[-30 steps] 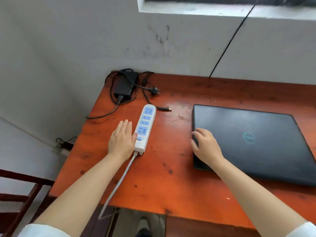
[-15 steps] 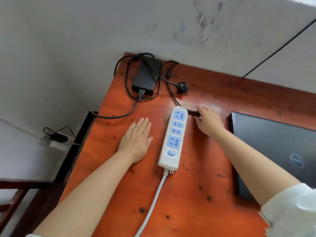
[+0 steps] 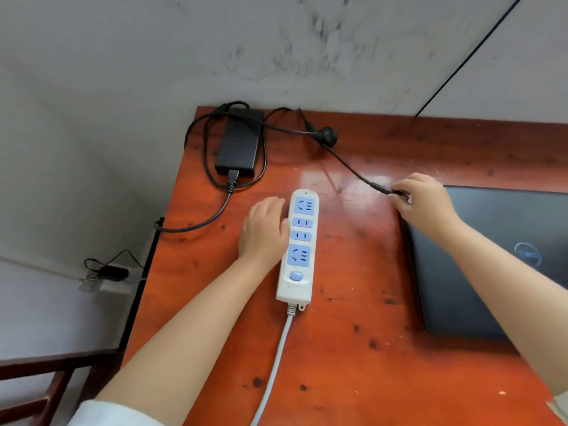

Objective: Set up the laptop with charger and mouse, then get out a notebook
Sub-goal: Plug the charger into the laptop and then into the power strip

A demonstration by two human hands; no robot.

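Note:
A closed black laptop (image 3: 491, 259) lies at the right of the red-brown wooden table (image 3: 353, 333). The black charger brick (image 3: 239, 142) sits at the table's far left corner with its cables looped around it, and its wall plug (image 3: 328, 136) lies loose beside it. My right hand (image 3: 425, 201) pinches the charger's thin cable end (image 3: 381, 189) just off the laptop's far left corner. My left hand (image 3: 264, 229) rests flat on the table, its thumb against the left side of a white power strip (image 3: 298, 247) with blue sockets.
The strip's grey cord (image 3: 276, 358) runs off the near table edge. The grey wall stands right behind the table. Left of the table, low on the wall, is a socket (image 3: 104, 276) with a black plug. A dark wooden frame (image 3: 37, 367) is at the lower left.
My right hand has left the laptop, reached the cable end by the strip and carried it right toward the laptop's corner. My left hand moved up against the strip's side.

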